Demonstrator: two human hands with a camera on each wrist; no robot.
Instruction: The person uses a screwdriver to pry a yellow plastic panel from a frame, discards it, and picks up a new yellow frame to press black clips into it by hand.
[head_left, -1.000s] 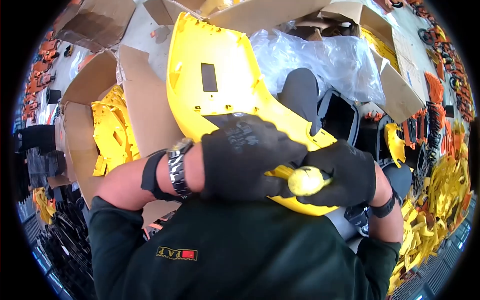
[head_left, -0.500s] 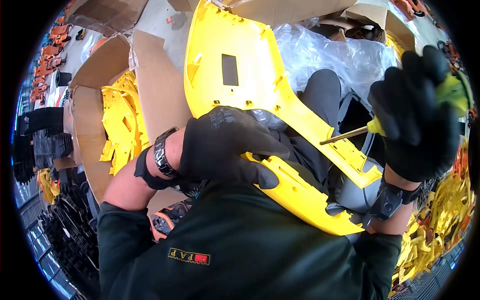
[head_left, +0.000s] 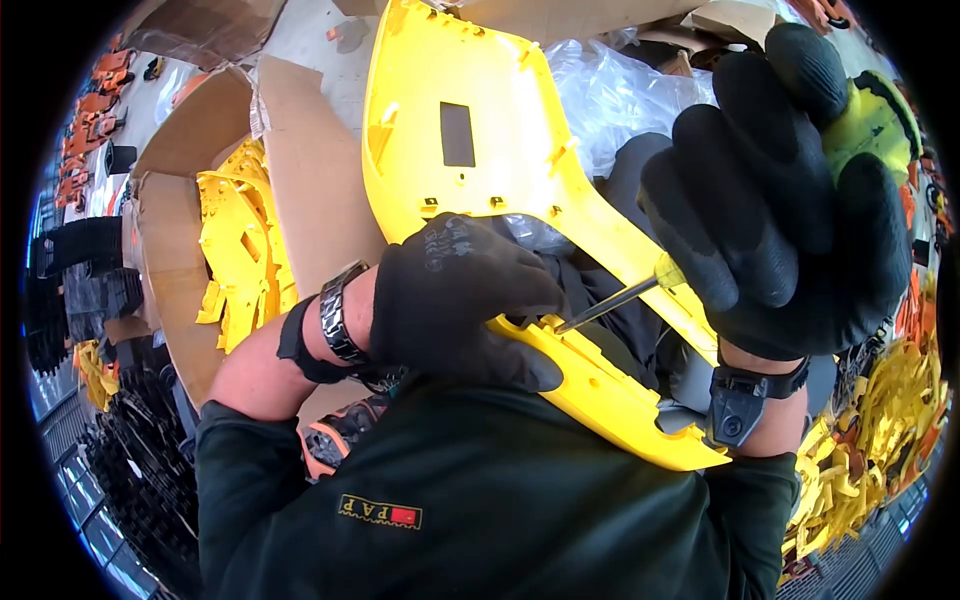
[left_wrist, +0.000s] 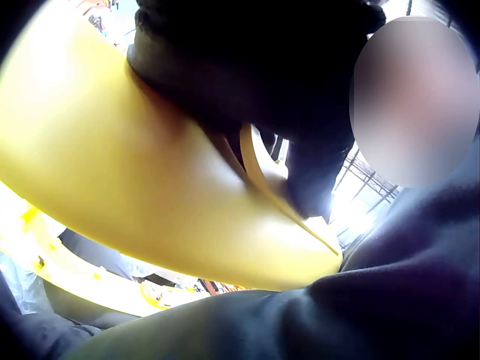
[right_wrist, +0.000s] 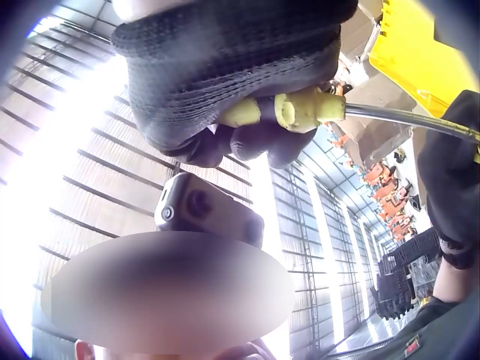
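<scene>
In the head view, the gloved left hand [head_left: 465, 300] holds one end of a curved yellow part [head_left: 620, 400] near the lap, thumb along its edge. The gloved right hand [head_left: 790, 200] grips a screwdriver [head_left: 625, 301] by its yellow-green handle, raised at the right. Its tip meets the yellow part's upper edge close to the left hand's fingers. The right wrist view shows the curled fingers round the handle [right_wrist: 300, 109]. A larger yellow panel [head_left: 470, 60] with a rectangular opening lies beyond both hands, across the legs.
An open cardboard box [head_left: 175, 240] with yellow parts [head_left: 245, 250] stands at the left. Clear plastic film [head_left: 630, 100] and more cardboard lie beyond the legs. Yellow parts [head_left: 870, 450] are piled at the right, black parts [head_left: 145, 480] at the lower left.
The two yellow pieces, earlier close together, lie apart. The right hand has risen to the right with the screwdriver, then come back left, bringing the tip to the part in the left hand.
</scene>
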